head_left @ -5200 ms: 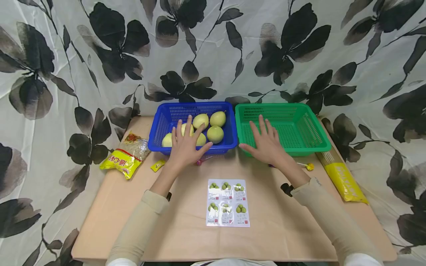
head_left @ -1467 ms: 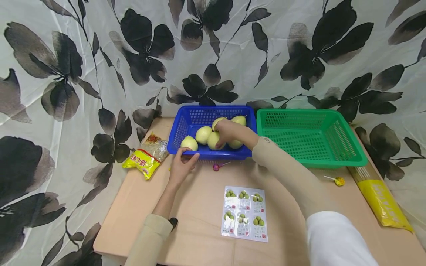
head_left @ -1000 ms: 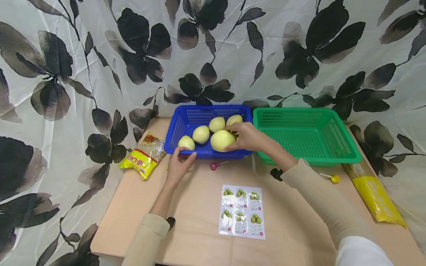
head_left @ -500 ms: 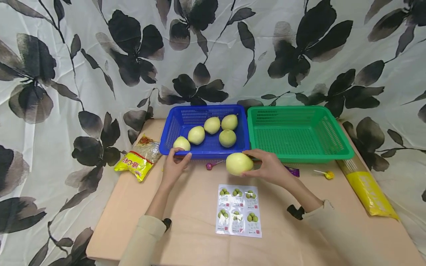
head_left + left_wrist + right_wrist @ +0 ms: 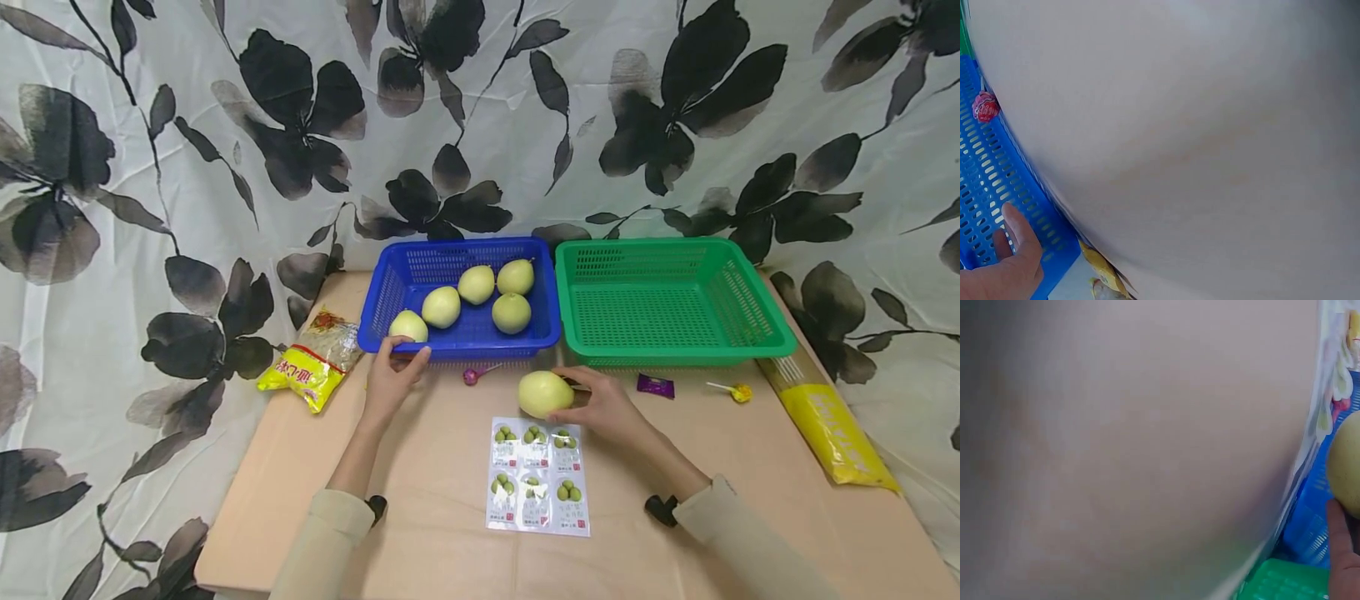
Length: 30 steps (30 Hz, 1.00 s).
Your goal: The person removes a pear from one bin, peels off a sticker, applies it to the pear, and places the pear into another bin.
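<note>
One pear [image 5: 545,394] — in right hand [image 5: 613,410]

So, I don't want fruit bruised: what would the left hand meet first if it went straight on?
The blue basket: the left hand seems to touch its near rim. Just past that lies the corner pear, though depth is hard to judge.

- The pear basket [image 5: 480,345] is showing solid blue; the other basket [image 5: 641,310] is showing bright green.
- The pears [image 5: 545,394] are showing pale yellow-green.
- The sheet [image 5: 537,495] is bearing green fruit pictures and red marks on white.
- The backdrop [image 5: 450,108] is wearing black-and-grey flowers on white.
- The counter [image 5: 438,517] is showing plain peach-tan.
- The sleeves [image 5: 324,529] are showing beige; a flat wrapper [image 5: 656,386] is showing purple.
</note>
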{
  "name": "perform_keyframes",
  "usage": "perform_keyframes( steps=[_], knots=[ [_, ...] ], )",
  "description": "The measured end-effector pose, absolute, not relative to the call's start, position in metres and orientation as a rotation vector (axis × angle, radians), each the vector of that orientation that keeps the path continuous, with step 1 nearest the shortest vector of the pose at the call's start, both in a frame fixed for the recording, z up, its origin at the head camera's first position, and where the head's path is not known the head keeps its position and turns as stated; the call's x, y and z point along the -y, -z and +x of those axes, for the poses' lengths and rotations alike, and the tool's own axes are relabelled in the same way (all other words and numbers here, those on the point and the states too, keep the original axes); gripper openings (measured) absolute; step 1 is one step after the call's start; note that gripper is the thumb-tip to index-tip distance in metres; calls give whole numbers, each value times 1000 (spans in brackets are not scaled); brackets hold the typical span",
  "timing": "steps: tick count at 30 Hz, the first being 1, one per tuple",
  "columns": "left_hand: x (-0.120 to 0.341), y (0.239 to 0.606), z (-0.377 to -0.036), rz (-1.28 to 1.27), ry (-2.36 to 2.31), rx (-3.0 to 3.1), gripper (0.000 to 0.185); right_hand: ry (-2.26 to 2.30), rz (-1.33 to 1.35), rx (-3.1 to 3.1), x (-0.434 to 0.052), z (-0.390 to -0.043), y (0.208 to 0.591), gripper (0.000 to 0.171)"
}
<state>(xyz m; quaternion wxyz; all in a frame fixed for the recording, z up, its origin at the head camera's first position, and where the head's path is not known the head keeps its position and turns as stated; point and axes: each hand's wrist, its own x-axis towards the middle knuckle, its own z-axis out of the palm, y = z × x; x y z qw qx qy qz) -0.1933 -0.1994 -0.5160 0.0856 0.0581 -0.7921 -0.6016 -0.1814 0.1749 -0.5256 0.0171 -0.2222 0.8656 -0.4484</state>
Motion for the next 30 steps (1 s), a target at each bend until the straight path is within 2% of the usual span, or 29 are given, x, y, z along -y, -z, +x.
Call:
perform_keyframes(
  steps=[6,13,25,30],
  knots=[
    [200,515,-193,158,1801,2353,52,1362,-714,-2706,-176,-187,533,79],
    [191,479,-178,161,1832,2377,48,1338,-667,-2632,-174,-188,531,80],
    [190,472,-176,167,1838,2391,48,1248,-710,-2663,-172,-189,524,81],
    [192,482,-182,186,1840,2389,51,1233,-721,-2661,-172,-188,520,82]
  ],
)
